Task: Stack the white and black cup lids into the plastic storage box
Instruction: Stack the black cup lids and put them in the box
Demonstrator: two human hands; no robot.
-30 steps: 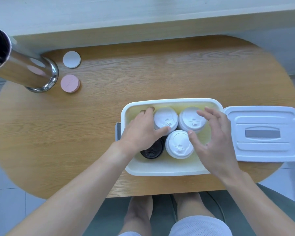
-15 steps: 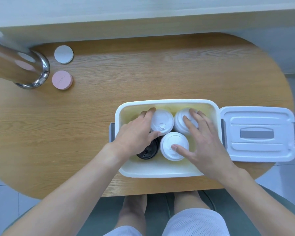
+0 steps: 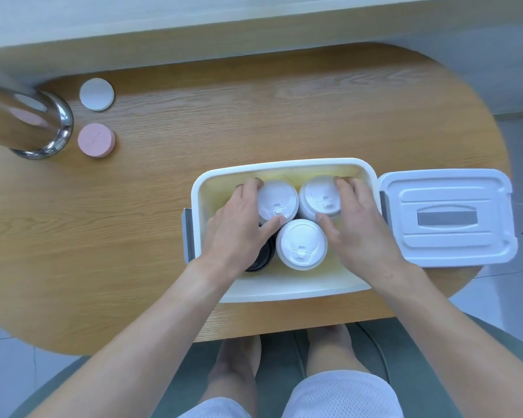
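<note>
Left hand (image 3: 239,233) grips the rear-left white lid stack (image 3: 277,199) inside the storage box (image 3: 284,289), covering the black lids (image 3: 261,256); right hand (image 3: 358,233) cups the rear-right stack (image 3: 319,196). Third stack (image 3: 301,244) stands between; box cover (image 3: 447,217) lies right.

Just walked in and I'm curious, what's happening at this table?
A person is arranging stacks of cup lids in a plastic storage box. The left hand grips the rear left white stack, the right hand grips the rear right white stack. A third white stack and a black stack sit in front. The box lid lies alongside.
</note>
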